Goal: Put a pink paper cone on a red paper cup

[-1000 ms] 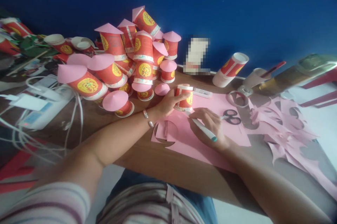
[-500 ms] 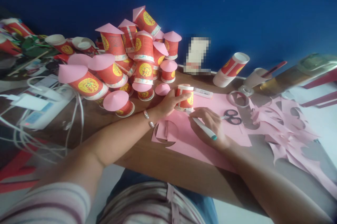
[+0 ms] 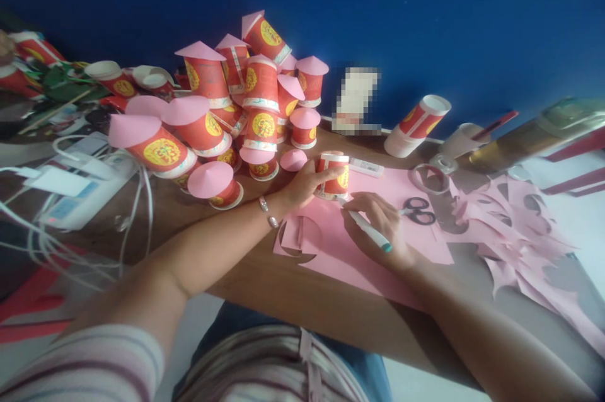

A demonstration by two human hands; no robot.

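My left hand (image 3: 309,183) is closed around a red paper cup (image 3: 333,183) with a yellow emblem, its white rim facing down. The cup stands on, or just over, a pink paper sheet (image 3: 373,276). In my right hand (image 3: 380,222) is a white marker (image 3: 371,232) with a green end; its tip points at the lower rim of the cup. Whether the tip touches the rim I cannot tell. Black-handled scissors (image 3: 419,211) lie on the sheet just right of my right hand. A small pink paper cone (image 3: 293,160) sits left of the cup.
Several red cups with pink cone tops (image 3: 262,128) are piled at the left. A power strip (image 3: 78,191) with white cables lies beyond them. Stacked cups (image 3: 425,118), a tape roll (image 3: 429,179) and pink paper scraps (image 3: 515,238) are on the right. Behind stands a blue wall (image 3: 378,5).
My hands, the cup and the marker hold nearly the same pose. The whole view has shifted slightly. At the far left edge, something blurred, perhaps a hand, has come into view.
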